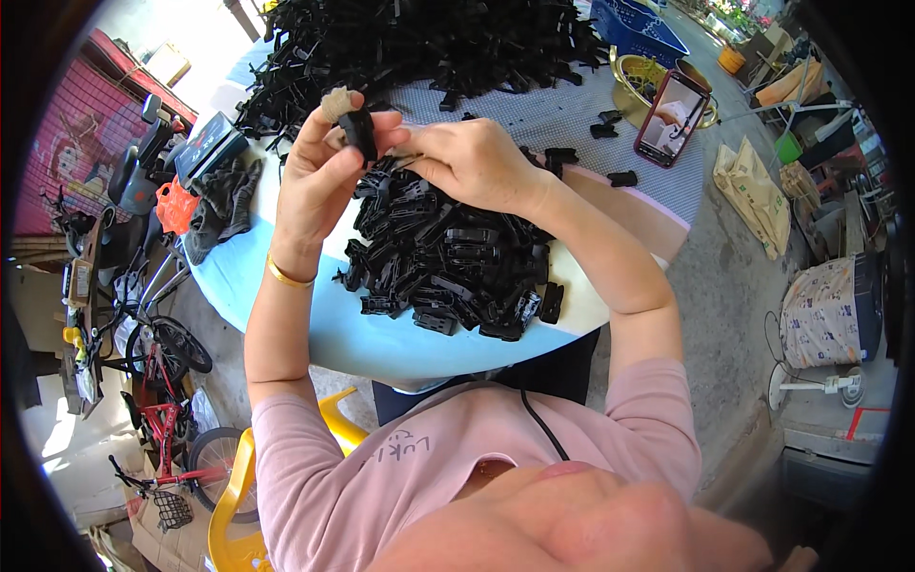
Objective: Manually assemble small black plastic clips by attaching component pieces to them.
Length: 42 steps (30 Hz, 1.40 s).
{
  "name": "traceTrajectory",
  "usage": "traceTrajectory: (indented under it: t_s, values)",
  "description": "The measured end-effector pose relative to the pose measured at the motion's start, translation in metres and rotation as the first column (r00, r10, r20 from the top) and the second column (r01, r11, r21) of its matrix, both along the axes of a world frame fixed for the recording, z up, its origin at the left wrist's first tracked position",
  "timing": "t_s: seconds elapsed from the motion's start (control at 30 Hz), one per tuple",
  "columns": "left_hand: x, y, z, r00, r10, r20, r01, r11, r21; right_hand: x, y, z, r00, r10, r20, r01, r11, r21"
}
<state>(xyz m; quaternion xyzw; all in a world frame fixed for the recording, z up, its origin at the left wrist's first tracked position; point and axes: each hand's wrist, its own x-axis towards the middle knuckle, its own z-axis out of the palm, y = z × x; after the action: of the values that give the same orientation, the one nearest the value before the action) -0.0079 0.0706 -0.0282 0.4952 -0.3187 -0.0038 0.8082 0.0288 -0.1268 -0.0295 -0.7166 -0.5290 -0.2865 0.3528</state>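
My left hand (pixel 315 176) is raised over the table's left part, fingers wrapped round a small black plastic piece (pixel 358 135). Tan cloth or tape covers one of its fingertips. Close beside it, my right hand (pixel 484 170) has thumb and fingers pinched together near the black piece. Something thin may be between those fingertips, too small to name. Below both hands lies a heap of black plastic pieces (pixel 448 248) on the tabletop. A far larger pile of black parts (pixel 429 48) covers the table's far side.
A phone (pixel 673 119) leans against a gold-coloured pot (pixel 637 86) at the far right, near a blue basket (pixel 640 33). Dark gloves (pixel 224 210) and a box (pixel 212 148) lie at the left edge. A yellow chair (pixel 229 496) and a red bicycle (pixel 167 439) stand left of the table.
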Motion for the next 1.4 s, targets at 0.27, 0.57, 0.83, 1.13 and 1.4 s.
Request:
traceTrajectory:
  t_s: [0.27,0.57,0.83,1.13,1.4]
  values:
    - [-0.006,-0.019,0.002,0.961,0.261,0.093,-0.274,0.947,0.168,-0.003,-0.011,0.012,0.668,0.217,-0.712,-0.109,0.975,0.195]
    - [-0.010,-0.023,-0.004,0.951,0.296,0.094,-0.309,0.934,0.179,-0.016,-0.001,0.016,0.672,0.124,-0.730,-0.121,0.991,0.057]
    - [-0.015,-0.025,-0.004,0.907,0.367,0.204,-0.406,0.892,0.199,-0.024,0.000,0.018,0.635,0.088,-0.767,-0.088,0.995,0.042]
    - [-0.020,-0.033,-0.005,0.745,0.557,0.365,-0.661,0.690,0.295,-0.015,-0.001,0.017,0.558,0.080,-0.826,-0.059,0.997,0.057]
    - [-0.032,-0.039,-0.001,0.585,0.527,0.617,-0.811,0.356,0.465,-0.025,0.000,0.016,0.845,0.101,-0.526,-0.066,0.994,0.084]
